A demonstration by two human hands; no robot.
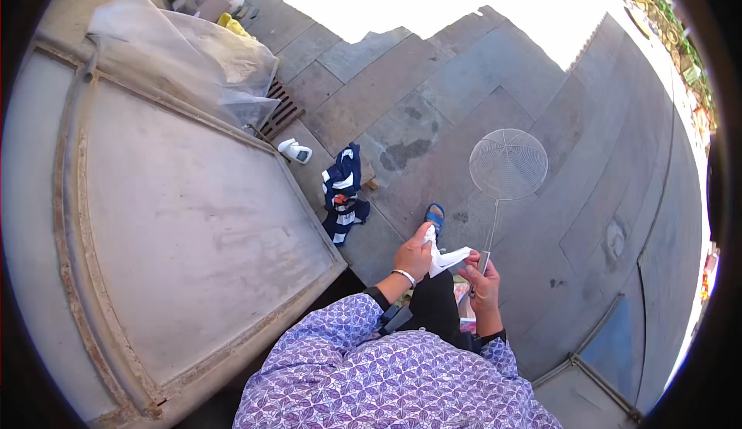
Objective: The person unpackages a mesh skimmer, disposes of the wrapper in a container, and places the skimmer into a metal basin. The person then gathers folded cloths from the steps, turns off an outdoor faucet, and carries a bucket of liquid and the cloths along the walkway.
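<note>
My right hand [484, 286] is closed around the handle of a round wire-mesh skimmer [508, 164], which points away from me over the paving. In my left hand [413, 257] is a piece of thin white material [444, 259], maybe a bag or cloth; its kind is unclear. This white piece stretches across to the fingers of my right hand, beside the skimmer's handle. A blue sandal [435, 216] on a foot shows just beyond my left hand.
A large pale panel with a rusty frame [201, 220] stands close on my left, plastic sheeting [178, 50] at its far end. Dark blue and white cloth [342, 193] and a white bottle [294, 151] lie beside it. A metal frame [603, 352] is at lower right.
</note>
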